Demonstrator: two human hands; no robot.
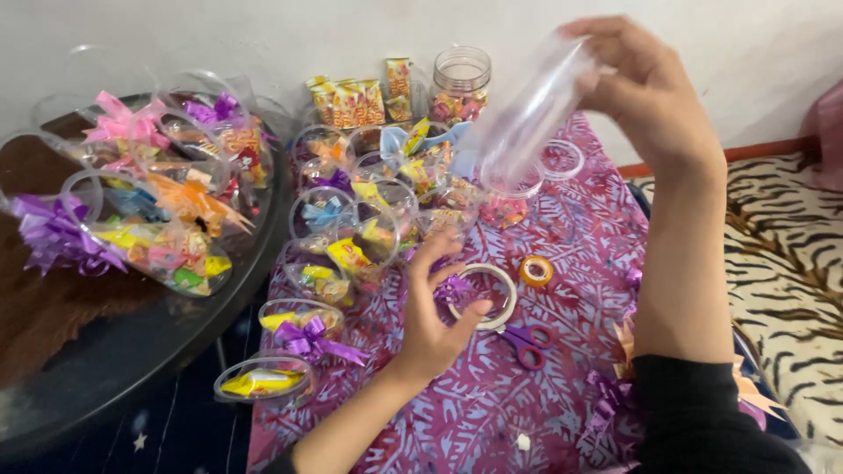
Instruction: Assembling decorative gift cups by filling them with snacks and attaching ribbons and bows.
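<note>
- Small clear plastic tubs (351, 230), filled with wrapped sweets and ribbon bows, are crowded on the purple leaf-patterned cloth (492, 395).
- A clear plastic cylinder (527, 110), apparently empty, is gripped by the right hand (650, 96), raised, long axis tilted down-left.
- Left hand (435, 316) fingers are spread open beside a white tape roll (485, 296).

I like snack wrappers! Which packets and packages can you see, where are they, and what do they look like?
Snack packets: standing in a row against the wall at the back, flat rectangles, yellow, orange and red.
Clear jar: right of the packets, round, see-through, sweets inside.
Clear tubs: crowded on the purple cloth, round, holding bright sweets.
Clear tube: held up in the right hand, see-through.
</note>
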